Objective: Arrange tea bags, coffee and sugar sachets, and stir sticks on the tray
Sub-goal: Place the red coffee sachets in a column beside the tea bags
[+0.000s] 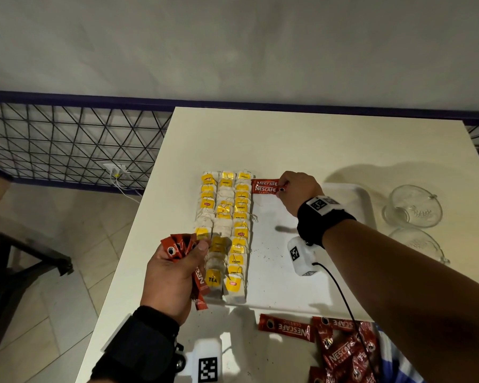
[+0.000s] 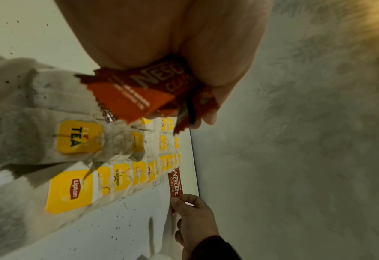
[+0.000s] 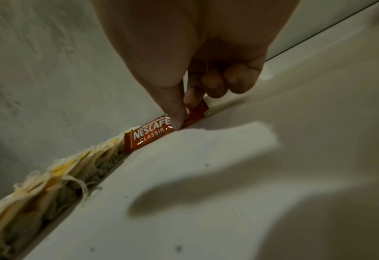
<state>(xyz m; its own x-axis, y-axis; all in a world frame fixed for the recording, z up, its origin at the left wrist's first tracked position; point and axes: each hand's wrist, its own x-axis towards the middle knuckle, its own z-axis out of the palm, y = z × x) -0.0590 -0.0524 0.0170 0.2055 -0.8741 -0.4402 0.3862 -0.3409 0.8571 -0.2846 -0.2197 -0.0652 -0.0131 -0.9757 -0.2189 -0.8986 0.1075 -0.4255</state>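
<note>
A white tray (image 1: 365,197) on the table holds three columns of yellow-tagged tea bags (image 1: 224,225). At the tray's far end, just right of the tea bags, lie two red Nescafe sachets (image 1: 266,188). My right hand (image 1: 282,187) pinches the right end of the nearer one between thumb and finger. The right wrist view shows that sachet (image 3: 148,135) low on the tray (image 3: 206,176), beside the tea bags (image 3: 61,176). My left hand (image 1: 174,272) grips a bundle of red sachets (image 1: 179,246) over the tray's near left. No sugar sachets or stir sticks are in view.
Several loose Nescafe sachets (image 1: 343,349) lie on the table in front of the tray. Two glass cups (image 1: 412,207) stand to the tray's right. Dark specks dot the bare tray floor (image 1: 274,258). The table's left edge (image 1: 138,217) drops to a tiled floor.
</note>
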